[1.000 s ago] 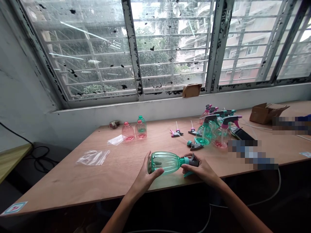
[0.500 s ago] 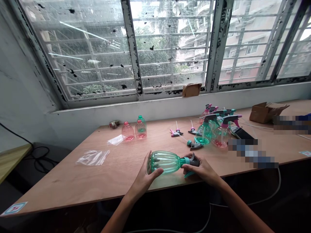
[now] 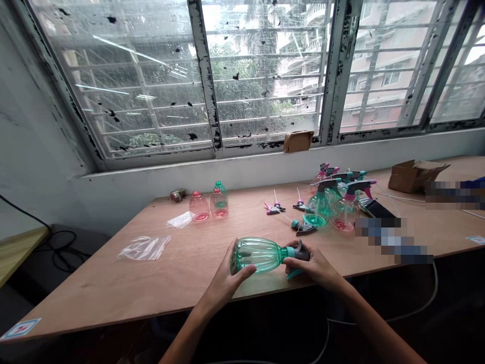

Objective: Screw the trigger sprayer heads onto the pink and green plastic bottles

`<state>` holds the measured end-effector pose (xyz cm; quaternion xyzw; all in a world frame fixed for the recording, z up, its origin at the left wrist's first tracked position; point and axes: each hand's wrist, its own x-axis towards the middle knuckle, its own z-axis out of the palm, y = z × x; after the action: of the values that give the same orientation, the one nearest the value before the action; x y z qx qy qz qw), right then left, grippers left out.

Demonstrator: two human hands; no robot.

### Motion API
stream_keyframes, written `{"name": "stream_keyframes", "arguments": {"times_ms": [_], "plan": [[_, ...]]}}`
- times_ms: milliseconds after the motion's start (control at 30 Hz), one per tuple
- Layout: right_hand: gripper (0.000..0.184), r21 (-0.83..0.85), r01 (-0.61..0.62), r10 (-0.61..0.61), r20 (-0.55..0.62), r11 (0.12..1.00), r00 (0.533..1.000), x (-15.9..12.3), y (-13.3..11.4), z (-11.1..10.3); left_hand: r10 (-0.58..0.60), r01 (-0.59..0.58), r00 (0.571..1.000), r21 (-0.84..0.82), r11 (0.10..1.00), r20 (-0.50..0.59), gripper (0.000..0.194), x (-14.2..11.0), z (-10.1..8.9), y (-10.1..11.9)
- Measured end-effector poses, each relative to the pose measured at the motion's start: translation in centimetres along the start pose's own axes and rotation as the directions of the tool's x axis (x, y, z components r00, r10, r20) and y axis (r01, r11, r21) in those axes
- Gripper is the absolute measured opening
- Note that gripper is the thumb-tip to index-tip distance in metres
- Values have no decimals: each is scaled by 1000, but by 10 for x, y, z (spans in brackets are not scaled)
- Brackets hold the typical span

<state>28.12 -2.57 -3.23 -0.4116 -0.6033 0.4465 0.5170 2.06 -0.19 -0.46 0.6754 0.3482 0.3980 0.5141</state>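
A clear green spray bottle (image 3: 261, 254) lies on its side just above the near edge of the wooden table (image 3: 113, 288). My left hand (image 3: 227, 280) wraps round the bottle's base. My right hand (image 3: 314, 265) grips the grey and green trigger head (image 3: 299, 251) at the bottle's neck. Both hands are closed on their parts.
Finished spray bottles (image 3: 333, 202) stand at the right back, with loose trigger heads (image 3: 288, 212) in front of them. Three capless bottles (image 3: 210, 203) stand at the middle back. Plastic bags (image 3: 144, 246) lie to the left. A cardboard box (image 3: 415, 174) sits far right.
Both hands and the bottle stay in the same place; my grip shifts only slightly. The view has tilted a little.
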Motion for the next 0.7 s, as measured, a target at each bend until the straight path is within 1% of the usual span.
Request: {"name": "stream_keyframes", "arguments": {"times_ms": [33,67,167,233,267,333,400,433,467,600,667,700], "plan": [[40,-1,-2,2,2,1000,1000,0,0,0,6,-6,1000,2,1000,19,83,0,0,0],[40,5,-6,6,-1,1000,1000,1,1,-1,21,-21,999,-5,1000,42,85,-1,0,0],[40,36,-14,14,-10,999,1000,1,3,-1,88,-85,993,-38,996,73,100,-1,1,-3],[40,37,-8,9,-10,999,1000,1,4,-1,90,-86,993,-54,995,77,105,0,0,-4],[41,32,-5,6,-11,999,1000,1,4,-1,70,-66,995,-63,996,72,105,0,0,-4],[41,18,1,-1,-12,1000,1000,1,3,0,26,-23,999,-59,998,47,97,0,-1,-2],[42,7,4,-4,-11,1000,1000,0,2,0,5,-5,1000,-17,1000,9,82,0,-1,1],[42,8,4,-4,-13,1000,1000,1,2,0,5,-5,1000,1,1000,0,78,0,-1,2],[42,15,2,-2,-16,1000,1000,1,1,1,12,-12,1000,7,1000,0,79,0,-1,2],[41,61,-2,4,-29,998,1000,1,0,1,75,-71,995,-63,995,68,99,-2,1,-1],[41,67,3,-1,-27,998,1000,0,0,1,65,-58,995,-81,995,78,107,-1,0,-2],[41,68,4,-2,-24,998,1000,0,0,1,43,-38,997,-80,996,57,109,-1,0,-2]]}}
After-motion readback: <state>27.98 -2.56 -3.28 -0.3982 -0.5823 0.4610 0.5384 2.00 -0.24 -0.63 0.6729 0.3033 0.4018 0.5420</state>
